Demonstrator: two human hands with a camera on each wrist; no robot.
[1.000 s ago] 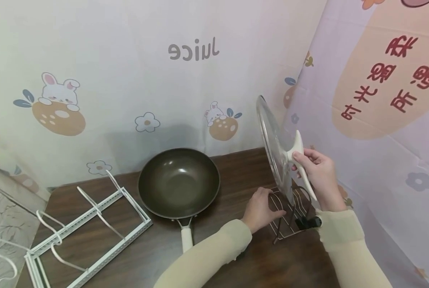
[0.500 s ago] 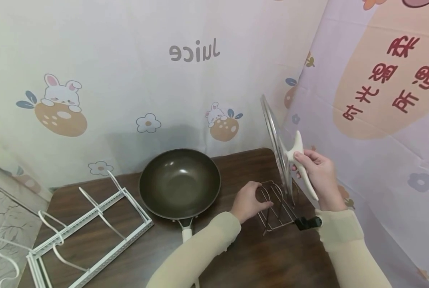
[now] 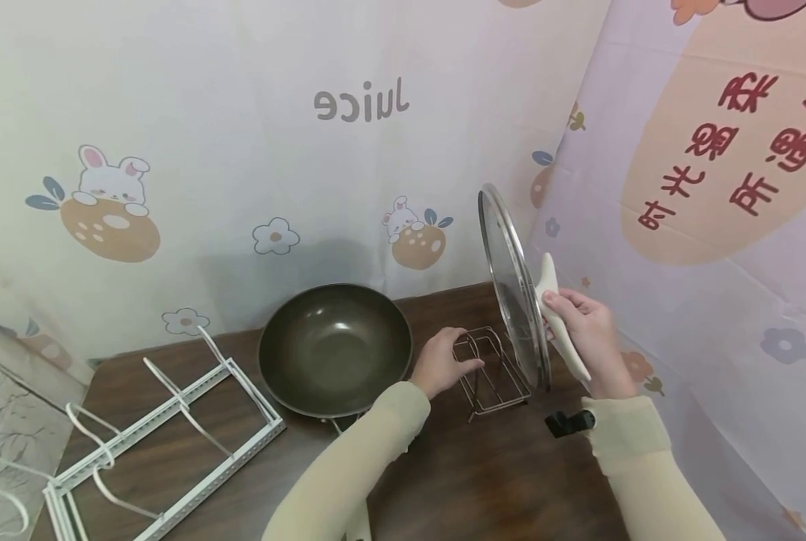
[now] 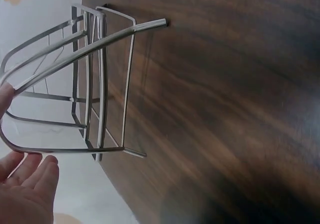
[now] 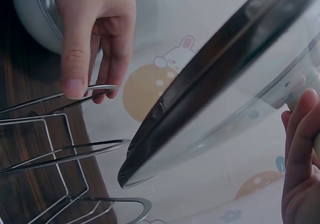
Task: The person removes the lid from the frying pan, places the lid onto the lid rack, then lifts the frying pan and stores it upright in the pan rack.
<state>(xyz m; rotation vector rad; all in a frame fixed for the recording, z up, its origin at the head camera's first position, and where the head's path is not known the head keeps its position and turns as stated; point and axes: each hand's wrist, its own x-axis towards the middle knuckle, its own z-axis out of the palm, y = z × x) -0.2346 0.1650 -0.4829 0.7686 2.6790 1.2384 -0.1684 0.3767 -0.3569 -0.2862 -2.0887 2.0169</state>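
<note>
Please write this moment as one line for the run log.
left hand: pinches wire rack | right hand: holds glass lid by pale handle, lid tilted | lid-rack contact: unclear | pan: on table, beside rack

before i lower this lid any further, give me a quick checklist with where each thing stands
1. Lid held by its handle: ok, the right hand grips it.
2. Wire rack steadied: ok, the left hand holds one end.
3. Lid seated down in the rack: not ok, its lower edge is up near the loop tops.
4. All rack feet on the table: cannot tell, not every foot shows clearly.
5. Pan apart from the lid: ok, the rack and left hand lie between.
</note>
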